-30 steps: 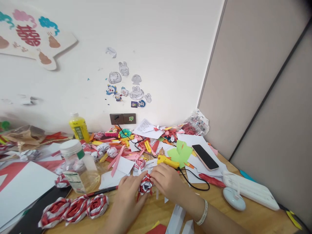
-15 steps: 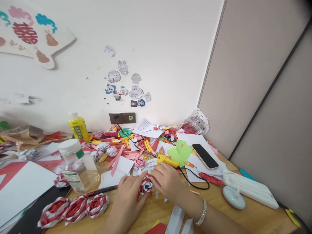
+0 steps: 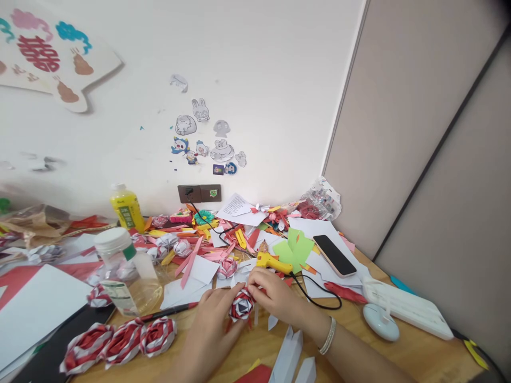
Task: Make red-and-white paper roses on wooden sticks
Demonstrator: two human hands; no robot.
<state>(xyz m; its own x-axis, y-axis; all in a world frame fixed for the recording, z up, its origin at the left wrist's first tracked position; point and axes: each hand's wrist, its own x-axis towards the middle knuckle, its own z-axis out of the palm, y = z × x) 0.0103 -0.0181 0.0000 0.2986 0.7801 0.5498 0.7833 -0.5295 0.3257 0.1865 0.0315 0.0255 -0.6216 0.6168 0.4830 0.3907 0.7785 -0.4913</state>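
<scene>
Both hands closed on one red-and-white paper rosette (image 3: 241, 305): left hand (image 3: 217, 314) curls round its left side, thumb below, fingers along the top; right hand (image 3: 273, 295) has fingers bent in, tips pinching at the upper right edge, exact contact partly hidden. Rosette sits between the hands, front centre, just above the wooden table (image 3: 343, 322) or on it, can't tell which; spiral face, dark middle, turned to the camera. Sparkly bracelet (image 3: 328, 336) on the right wrist. Row of three red-striped rosettes (image 3: 120, 343) on the left, near the left forearm, touching each other. Dark stick (image 3: 170, 311) behind them, pointing at the left hand. Clear jar (image 3: 120, 271) with white lid beyond that, yellowish contents low down. Pink-and-white rosette (image 3: 227, 268) right behind the hands, yellow glue gun (image 3: 273, 263) just past the right hand, green paper (image 3: 295, 251) behind it. Folded white strips (image 3: 288, 354) and red paper (image 3: 255, 374) at the near edge. Phone (image 3: 334, 255) on white sheets, right side; pale mouse (image 3: 380, 322) nearer, beside a long white device (image 3: 407, 308). Yellow bottle (image 3: 126, 208) at the back left, by the wall.
</scene>
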